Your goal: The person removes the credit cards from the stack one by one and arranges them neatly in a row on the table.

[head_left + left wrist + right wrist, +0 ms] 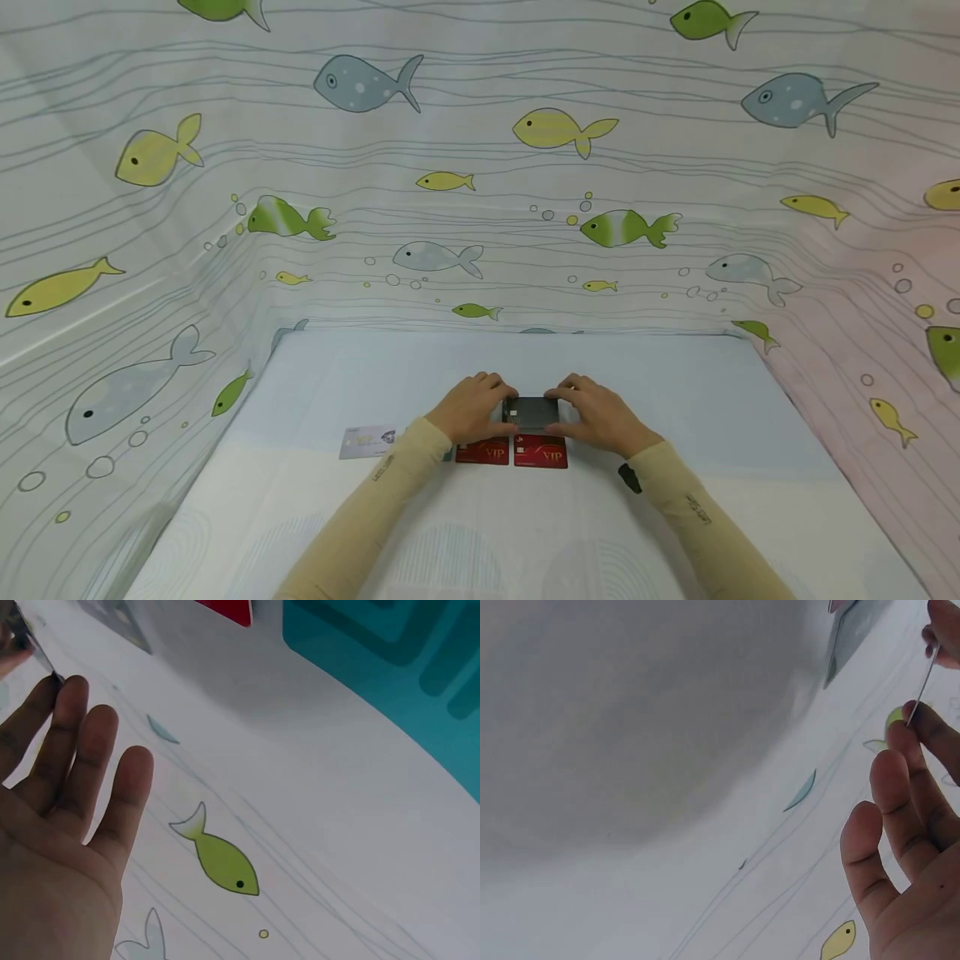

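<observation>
A dark grey bank-style card point(534, 412) is held up between both hands in the head view. My left hand point(474, 408) pinches its left edge and my right hand point(600, 417) pinches its right edge, thumbs on the near side. In the left wrist view the card shows nearly edge-on beyond the left fingers point(71, 705). From the right wrist it is a thin line by the fingertips point(901, 733). Just below the hands lie two red VIP cards, a left one point(482, 452) and a right one point(541, 452).
A silver VIP card point(366, 442) lies to the left on the white table point(480, 517). Beside it, a teal card point(405, 667) is mostly hidden by the left forearm in the head view. Fish-patterned cloth point(450, 225) walls the table's back and sides.
</observation>
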{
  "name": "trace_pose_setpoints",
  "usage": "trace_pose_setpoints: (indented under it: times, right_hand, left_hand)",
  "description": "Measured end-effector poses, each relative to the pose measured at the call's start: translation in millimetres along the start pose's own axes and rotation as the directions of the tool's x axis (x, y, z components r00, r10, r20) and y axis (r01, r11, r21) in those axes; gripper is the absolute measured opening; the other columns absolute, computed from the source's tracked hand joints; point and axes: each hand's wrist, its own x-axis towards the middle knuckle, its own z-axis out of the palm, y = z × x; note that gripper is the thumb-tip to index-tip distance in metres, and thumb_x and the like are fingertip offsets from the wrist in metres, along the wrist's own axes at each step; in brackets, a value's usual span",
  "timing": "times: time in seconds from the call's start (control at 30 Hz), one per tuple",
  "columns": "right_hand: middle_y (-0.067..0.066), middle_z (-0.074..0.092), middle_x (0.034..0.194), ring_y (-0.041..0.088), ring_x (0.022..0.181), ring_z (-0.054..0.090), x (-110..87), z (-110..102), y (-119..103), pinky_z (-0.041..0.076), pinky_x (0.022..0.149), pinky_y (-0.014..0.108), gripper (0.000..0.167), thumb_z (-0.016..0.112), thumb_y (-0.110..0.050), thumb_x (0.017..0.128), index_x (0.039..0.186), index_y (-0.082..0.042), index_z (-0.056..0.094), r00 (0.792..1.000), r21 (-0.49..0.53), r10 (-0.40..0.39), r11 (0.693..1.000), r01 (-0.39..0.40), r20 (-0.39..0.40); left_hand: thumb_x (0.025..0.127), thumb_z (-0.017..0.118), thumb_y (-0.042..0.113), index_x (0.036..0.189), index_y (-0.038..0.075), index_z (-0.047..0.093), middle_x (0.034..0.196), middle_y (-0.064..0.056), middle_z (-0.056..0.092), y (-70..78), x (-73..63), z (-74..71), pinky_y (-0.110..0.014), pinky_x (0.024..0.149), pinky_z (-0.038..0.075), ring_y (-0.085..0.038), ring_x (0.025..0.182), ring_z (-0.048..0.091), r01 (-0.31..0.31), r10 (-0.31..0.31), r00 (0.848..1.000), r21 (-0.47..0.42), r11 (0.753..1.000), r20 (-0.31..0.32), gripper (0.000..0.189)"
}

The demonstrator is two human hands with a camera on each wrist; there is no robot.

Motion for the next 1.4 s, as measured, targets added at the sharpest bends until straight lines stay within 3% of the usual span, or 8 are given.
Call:
trace_pose_setpoints:
  times: [0.47,0.87,1.4]
  right_hand:
    - [0.000,0.061,0.118,0.016,0.101,0.061,-19.8,-19.4,-4.2,0.056,0.084,0.038,0.058,0.085,-0.048,0.080,0.128,-0.018,0.069,0.994,0.002,-0.068,0.998,0.068,-0.087]
    - [-0.003,0.061,0.117,0.014,0.103,0.061,-32.6,-28.7,-1.6,0.055,0.083,0.038,0.054,0.083,-0.048,0.081,0.125,-0.019,0.070,0.983,0.037,-0.102,0.993,0.109,-0.152]
    - [-0.008,0.060,0.117,0.010,0.105,0.060,-52.7,-32.1,5.5,0.055,0.085,0.039,0.056,0.088,-0.045,0.077,0.125,-0.025,0.070,0.985,0.082,-0.057,0.994,0.071,-0.166]
  left_hand:
    - [0.091,0.069,0.056,0.136,0.020,0.063,0.122,0.002,0.061,14.5,-7.8,-4.8,-0.030,0.091,0.050,-0.014,0.107,0.056,-0.075,0.071,0.991,-0.028,0.997,-0.114,0.058]
    - [0.090,0.069,0.058,0.136,0.021,0.063,0.124,0.003,0.060,25.7,-9.0,-14.0,-0.033,0.092,0.049,-0.014,0.108,0.056,-0.085,0.075,0.987,-0.063,0.994,-0.140,0.059]
    - [0.091,0.067,0.059,0.135,0.022,0.065,0.121,0.004,0.060,38.3,-3.7,-12.4,-0.031,0.090,0.049,-0.014,0.107,0.056,-0.147,0.129,0.977,-0.097,0.984,-0.169,0.058]
